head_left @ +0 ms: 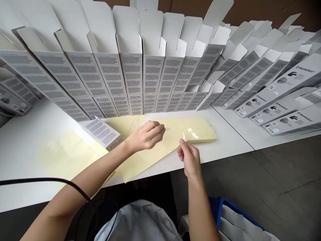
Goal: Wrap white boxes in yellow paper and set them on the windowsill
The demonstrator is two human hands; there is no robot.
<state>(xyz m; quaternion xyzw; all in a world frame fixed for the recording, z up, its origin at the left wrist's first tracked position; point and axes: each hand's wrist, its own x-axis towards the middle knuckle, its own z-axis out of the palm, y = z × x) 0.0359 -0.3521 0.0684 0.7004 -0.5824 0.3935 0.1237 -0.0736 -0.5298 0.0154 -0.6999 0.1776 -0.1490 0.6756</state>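
My left hand (149,134) is closed in a pinch above a yellow sheet (147,157); what its fingertips hold, if anything, is hidden. At the sheet's near edge my right hand (190,156) is also closed, thumb against the curled fingers. Whatever may be in that pinch is too small to make out. Shiny clear patches (192,133) reflect light beside the right thumb. More yellow sheets (204,139) lie stacked underneath, toward the right. Left of my left wrist, a small printed white carton (102,133) lies on the sheets.
Rows of upright printed cartons (130,73) with raised flaps line the back of the white table (225,134). More cartons (286,87) stand at the right. A black cable (50,179) crosses the lower left. Below the table edge is a blue bin (220,209) with white pieces inside.
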